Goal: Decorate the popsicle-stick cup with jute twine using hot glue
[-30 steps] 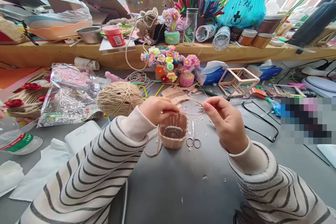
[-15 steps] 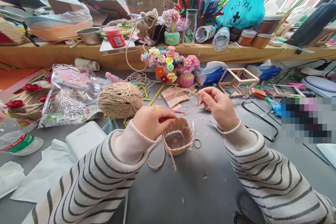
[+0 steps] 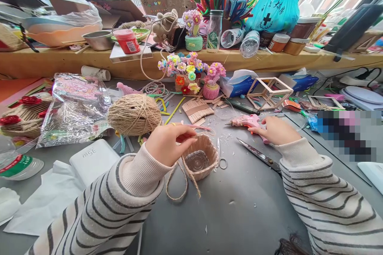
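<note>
My left hand (image 3: 173, 141) pinches twine at the upper left rim of a small wooden-stick basket (image 3: 200, 159). A loop of twine (image 3: 177, 198) and a loose twine end hang beside the basket. On the right, my right hand (image 3: 277, 129) is at the handle of a pink glue gun (image 3: 245, 121), its fingers apart and over the handle. Large dark scissors (image 3: 259, 154) lie just below that hand. Small scissors (image 3: 222, 159) rest against the basket's right side.
A ball of twine (image 3: 134, 114) and a white power bank (image 3: 94, 163) are at the left. Behind are wooden sticks (image 3: 197, 110), crochet flowers (image 3: 188, 71) and a wooden frame (image 3: 271, 93). A wooden ledge (image 3: 125, 65) bearing jars crosses the back.
My right hand has let go of the twine and moved right and down to the pink glue gun. The left hand has shifted slightly, still at the basket's rim.
</note>
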Demonstrator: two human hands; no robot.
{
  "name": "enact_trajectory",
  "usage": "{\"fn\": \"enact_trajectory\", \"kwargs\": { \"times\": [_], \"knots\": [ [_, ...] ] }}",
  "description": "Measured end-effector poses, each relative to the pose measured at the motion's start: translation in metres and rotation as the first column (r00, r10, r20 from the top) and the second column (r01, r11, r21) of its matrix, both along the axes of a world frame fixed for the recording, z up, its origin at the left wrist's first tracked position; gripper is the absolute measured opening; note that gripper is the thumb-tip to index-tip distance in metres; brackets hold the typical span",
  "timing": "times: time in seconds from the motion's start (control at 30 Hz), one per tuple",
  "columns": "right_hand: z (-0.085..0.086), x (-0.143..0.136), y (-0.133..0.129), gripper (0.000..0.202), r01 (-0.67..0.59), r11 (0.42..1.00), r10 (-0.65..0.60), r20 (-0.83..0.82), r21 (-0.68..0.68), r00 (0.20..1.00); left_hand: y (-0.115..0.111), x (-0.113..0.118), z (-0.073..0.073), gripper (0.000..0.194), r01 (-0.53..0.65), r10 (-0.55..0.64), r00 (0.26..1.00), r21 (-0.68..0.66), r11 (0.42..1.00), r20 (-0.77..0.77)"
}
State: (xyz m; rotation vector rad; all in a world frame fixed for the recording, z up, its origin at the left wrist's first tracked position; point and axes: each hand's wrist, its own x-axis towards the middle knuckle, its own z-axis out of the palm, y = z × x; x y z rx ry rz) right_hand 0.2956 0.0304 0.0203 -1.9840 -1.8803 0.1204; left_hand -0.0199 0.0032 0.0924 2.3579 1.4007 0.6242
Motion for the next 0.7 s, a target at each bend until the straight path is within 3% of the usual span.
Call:
{"fn": "enact_trajectory", "kwargs": {
  "times": [0.17,0.27,0.37,0.5,0.7],
  "knots": [
    [-0.012,-0.007,0.004,0.022,-0.141,0.990,0.140,0.063,0.018,0.988,0.004,0.007,0.011,0.015,-0.016,0.010,0.990,-0.046,0.999,-0.140],
    [-0.014,-0.016,0.005,0.006,-0.115,0.993,0.113,0.095,0.023,0.989,0.008,0.009,0.014,0.015,-0.008,-0.008,0.971,-0.066,0.998,-0.240],
    [-0.011,-0.020,0.005,0.004,-0.021,1.000,0.021,0.128,0.002,0.992,0.012,0.006,0.008,0.014,0.021,-0.022,0.974,-0.008,1.000,-0.224],
    [0.005,-0.013,0.005,0.013,0.101,0.994,-0.096,0.139,-0.034,0.986,0.012,0.004,0.003,0.013,0.035,-0.028,0.978,0.028,0.999,-0.207],
    [0.036,-0.015,-0.005,0.040,0.211,0.977,-0.214,0.079,0.041,0.974,0.004,0.008,0.017,0.015,-0.043,0.031,0.961,-0.038,0.998,-0.275]
  ]
}}
